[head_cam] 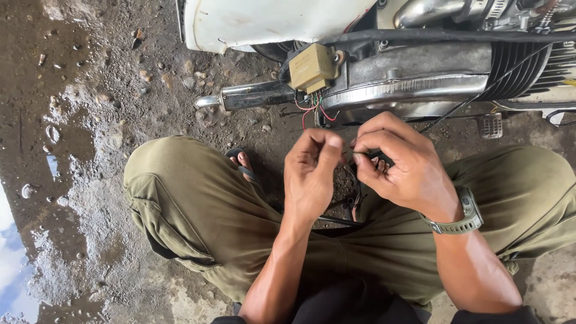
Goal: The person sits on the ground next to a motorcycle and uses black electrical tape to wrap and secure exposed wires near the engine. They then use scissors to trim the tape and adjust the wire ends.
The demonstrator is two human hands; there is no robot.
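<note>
both hands pinch thin black wires (354,198) between them: the left hand (312,174) closes thumb and fingers on a wire end, the right hand (399,165) grips the other just beside it, above the knees. the ends look not yet joined. farther off, red and green leads (312,108) hang loose from a tan box (312,67) on the motorcycle engine (420,72), seemingly unconnected.

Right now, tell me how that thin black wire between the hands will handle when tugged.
The black wire probably flops: it droops in loops below the left hand and right hand. Likely light, since fingertips alone pinch it. It looks thin, so a hard tug might damage it.
</note>
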